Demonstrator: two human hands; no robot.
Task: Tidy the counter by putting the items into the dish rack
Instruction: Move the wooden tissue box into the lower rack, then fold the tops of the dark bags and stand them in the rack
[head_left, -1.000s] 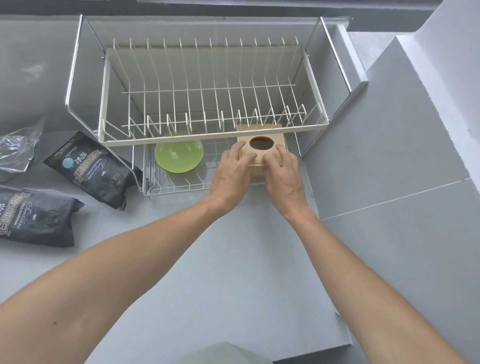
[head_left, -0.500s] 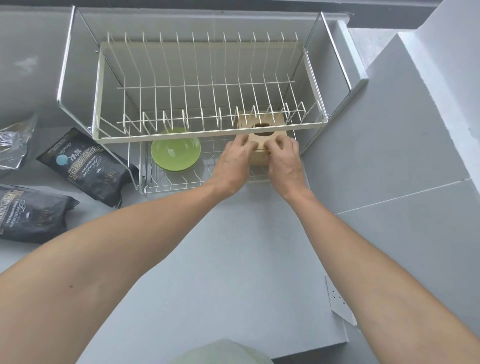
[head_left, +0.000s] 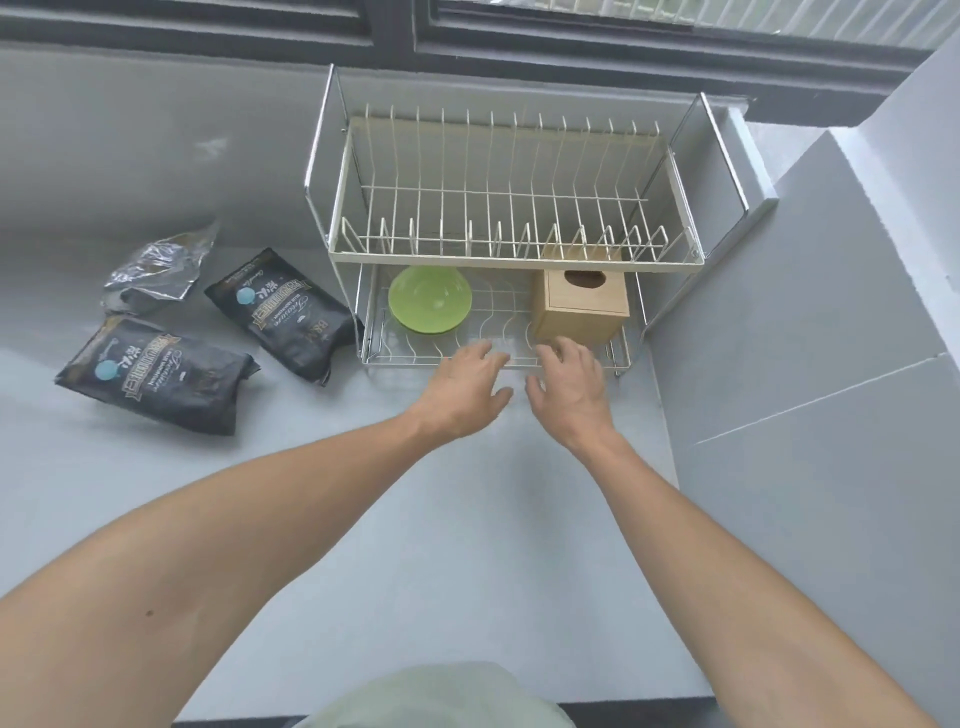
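A two-tier wire dish rack (head_left: 514, 259) stands at the back of the grey counter. On its lower tier a wooden box (head_left: 579, 307) with an oval hole on top sits at the right, and a green bowl (head_left: 430, 299) sits at the left. My left hand (head_left: 465, 387) and my right hand (head_left: 569, 387) hover side by side just in front of the rack's lower front edge, fingers spread, holding nothing. Two black pouches lie on the counter left of the rack, one close to it (head_left: 283, 314) and one farther left (head_left: 156, 374).
A crumpled clear foil bag (head_left: 156, 270) lies behind the pouches. A grey wall rises along the right side of the counter (head_left: 363, 545), and a dark window frame runs above the rack. The rack's upper tier holds nothing.
Both hands have let go of the wooden box, which now rests on the lower tier, and pulled back toward me. The view has tilted up.
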